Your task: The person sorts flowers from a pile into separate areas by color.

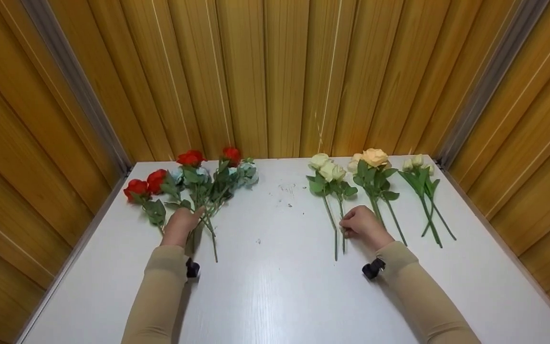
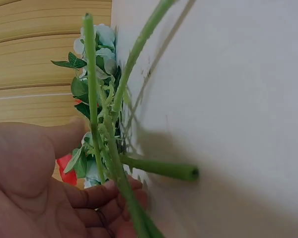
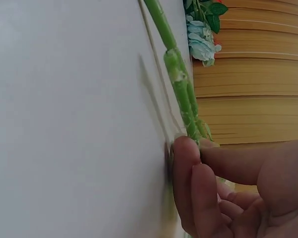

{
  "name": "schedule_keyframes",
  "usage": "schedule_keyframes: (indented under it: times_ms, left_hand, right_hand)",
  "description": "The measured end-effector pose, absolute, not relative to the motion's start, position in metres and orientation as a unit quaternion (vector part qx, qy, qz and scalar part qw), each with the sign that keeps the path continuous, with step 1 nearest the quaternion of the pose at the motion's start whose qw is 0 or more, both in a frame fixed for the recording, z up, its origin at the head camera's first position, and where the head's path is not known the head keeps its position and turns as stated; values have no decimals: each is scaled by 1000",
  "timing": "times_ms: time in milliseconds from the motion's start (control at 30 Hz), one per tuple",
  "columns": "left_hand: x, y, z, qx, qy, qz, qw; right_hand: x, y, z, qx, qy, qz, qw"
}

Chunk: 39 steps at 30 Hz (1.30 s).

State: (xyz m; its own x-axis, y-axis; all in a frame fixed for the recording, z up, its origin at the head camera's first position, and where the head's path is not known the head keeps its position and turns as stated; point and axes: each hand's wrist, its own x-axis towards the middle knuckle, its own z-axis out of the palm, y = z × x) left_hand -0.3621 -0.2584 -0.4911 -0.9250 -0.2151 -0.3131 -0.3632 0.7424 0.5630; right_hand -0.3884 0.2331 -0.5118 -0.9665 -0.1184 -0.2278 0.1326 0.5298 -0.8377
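Note:
My left hand is at the stems of a group of artificial flowers with red roses and pale blue blooms. In the left wrist view the green stems cross in front of its fingers, with the thumb standing apart from them. On the other side my right hand pinches a stem of the white roses between thumb and fingertips. That stem is low over the white table, and the flower heads are mostly out of the right wrist view.
Peach roses lie just right of the white ones, and white tulips lie farther right. Small dark scraps are scattered on the table between the groups. A yellow wood-look wall rises behind.

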Motion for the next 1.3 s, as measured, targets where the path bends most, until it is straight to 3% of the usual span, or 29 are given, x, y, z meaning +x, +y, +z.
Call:
schedule_keyframes:
  times_ms: [167,333,567,833,1167,1300]
  left_hand:
    - [-365,-257,-494,-170,912,359,101]
    - [-367,-261,-496,-183,893,408,48]
    - [-368,-268,-496,-234,748,622,-7]
    - [-363,-277,-494,-253,603,757,16]
    - [-352,-268,-477,-226,565,793,6]
    - [-355,-258,-473,-203,597,776,-5]
  right_hand:
    - [-387,231,-513,0,877,-466,116]
    - [-386,230,-513,-7,894,-436,105]
    - [-386,230,-513,6,890,-443,107]
    - [-387,228,-513,19,892,-441,97]
    - [-383,217,-499,-5,897,-441,-6]
    - [-377,205,-491,-22,897,-441,-16]
